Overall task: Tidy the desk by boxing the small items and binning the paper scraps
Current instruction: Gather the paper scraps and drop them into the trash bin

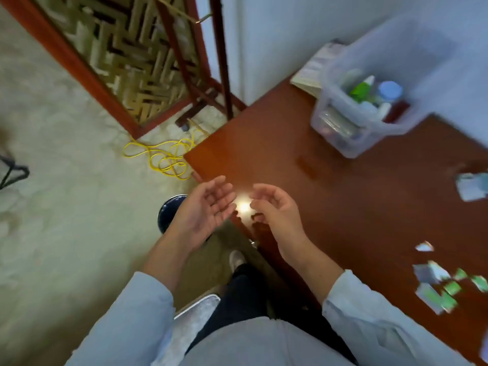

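Observation:
A clear plastic box (351, 133) stands at the far side of the red-brown desk (277, 143), with bottles and other small items inside. Torn paper scraps (438, 286), white and green, lie scattered on the desk at the right. Another pale scrap (472, 186) lies at the right edge of the view. My left hand (206, 210) and my right hand (274, 210) hover palm-up side by side over the desk's near corner. Their fingers are relaxed and loosely curved, and neither holds anything. A dark round bin (169, 210) sits on the floor, partly hidden under my left hand.
A stack of papers or books (311, 72) lies behind the box against the white wall. A yellow cable (163, 157) is coiled on the pale floor left of the desk. A red-framed lattice screen (137, 64) stands beyond. A grey seat edge (195, 313) shows below my arms.

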Demonstrator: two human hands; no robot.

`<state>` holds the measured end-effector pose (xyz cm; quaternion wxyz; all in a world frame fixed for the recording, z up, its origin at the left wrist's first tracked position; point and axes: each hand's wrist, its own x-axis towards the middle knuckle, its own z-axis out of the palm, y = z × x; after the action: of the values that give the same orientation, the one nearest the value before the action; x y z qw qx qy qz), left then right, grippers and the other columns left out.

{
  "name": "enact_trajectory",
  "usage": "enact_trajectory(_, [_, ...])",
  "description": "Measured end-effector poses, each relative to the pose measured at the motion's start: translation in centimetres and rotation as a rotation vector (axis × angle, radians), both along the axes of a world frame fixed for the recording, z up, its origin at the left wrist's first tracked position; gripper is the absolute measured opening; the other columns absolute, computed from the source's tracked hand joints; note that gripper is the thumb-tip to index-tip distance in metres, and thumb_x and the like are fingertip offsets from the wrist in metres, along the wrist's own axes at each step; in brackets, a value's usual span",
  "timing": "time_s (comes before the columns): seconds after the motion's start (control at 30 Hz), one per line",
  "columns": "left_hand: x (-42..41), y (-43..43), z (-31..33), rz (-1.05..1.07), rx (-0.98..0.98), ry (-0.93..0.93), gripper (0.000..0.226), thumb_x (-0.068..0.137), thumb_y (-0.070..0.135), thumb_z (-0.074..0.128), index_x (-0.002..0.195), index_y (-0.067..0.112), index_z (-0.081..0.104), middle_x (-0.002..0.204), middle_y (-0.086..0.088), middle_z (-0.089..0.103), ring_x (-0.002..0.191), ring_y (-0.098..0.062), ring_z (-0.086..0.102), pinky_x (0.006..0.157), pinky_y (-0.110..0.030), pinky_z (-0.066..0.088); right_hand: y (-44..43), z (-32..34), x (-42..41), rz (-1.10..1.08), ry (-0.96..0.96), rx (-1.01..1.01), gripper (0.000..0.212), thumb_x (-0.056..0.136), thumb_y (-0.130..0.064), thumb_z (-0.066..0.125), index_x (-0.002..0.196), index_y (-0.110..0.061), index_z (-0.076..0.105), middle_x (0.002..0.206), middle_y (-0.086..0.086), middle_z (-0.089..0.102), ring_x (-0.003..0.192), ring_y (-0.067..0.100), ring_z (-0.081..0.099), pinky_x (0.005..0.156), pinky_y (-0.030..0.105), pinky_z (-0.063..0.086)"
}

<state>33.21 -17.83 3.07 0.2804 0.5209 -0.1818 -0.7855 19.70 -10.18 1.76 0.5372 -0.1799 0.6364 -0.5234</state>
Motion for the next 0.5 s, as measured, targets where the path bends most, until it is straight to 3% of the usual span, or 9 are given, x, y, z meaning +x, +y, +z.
enact_trajectory(0.1, [-4.6, 3.1, 1.5, -0.113, -0.034, 0.004, 0.024, 0.099, 0.022, 0.041, 0.108, 0.016, 0.062, 0.101, -0.003, 0.067, 0.094, -0.018, 0.064, 0.092, -0.036, 0.048, 3.9, 1.1, -3.8, -0.066, 0.035, -0.028, 0.028, 0.086, -0.002, 0.062, 0.108, -0.019, 0.066, 0.101, 0.0, 0.07, 0.09, 0.009, 0.064, 0.074, 0.028, 0.052])
enact_trajectory(0.27, [-11.0, 8.0, 2.8, -0.252, -0.053, -0.001, 0.028, 0.1, 0.021, 0.041, 0.118, 0.013, 0.06, 0.105, -0.006, 0.067, 0.101, -0.022, 0.062, 0.098, -0.041, 0.046, 10.5, 2.0, -9.9, -0.235, 0.04, -0.037, 0.027, 0.085, 0.0, 0.064, 0.103, -0.02, 0.068, 0.095, -0.001, 0.071, 0.086, 0.009, 0.064, 0.072, 0.027, 0.05])
enact_trajectory(0.37, [-14.3, 10.7, 2.7, -0.344, -0.053, -0.032, 0.028, 0.1, 0.021, 0.04, 0.118, 0.013, 0.06, 0.111, -0.008, 0.067, 0.104, -0.024, 0.062, 0.097, -0.041, 0.047, 14.0, 2.2, -13.0, -0.345, 0.032, -0.033, 0.028, 0.085, 0.003, 0.063, 0.099, -0.021, 0.067, 0.093, -0.001, 0.07, 0.084, 0.008, 0.063, 0.066, 0.024, 0.049])
enact_trajectory(0.5, [-17.9, 13.9, 1.8, -0.438, -0.015, -0.051, 0.023, 0.098, 0.02, 0.045, 0.111, 0.014, 0.062, 0.104, -0.006, 0.067, 0.094, -0.021, 0.064, 0.09, -0.038, 0.049, 18.5, 2.0, -16.1, -0.442, 0.046, -0.005, 0.028, 0.085, 0.004, 0.062, 0.099, -0.021, 0.067, 0.092, -0.001, 0.07, 0.084, 0.008, 0.063, 0.063, 0.023, 0.048])
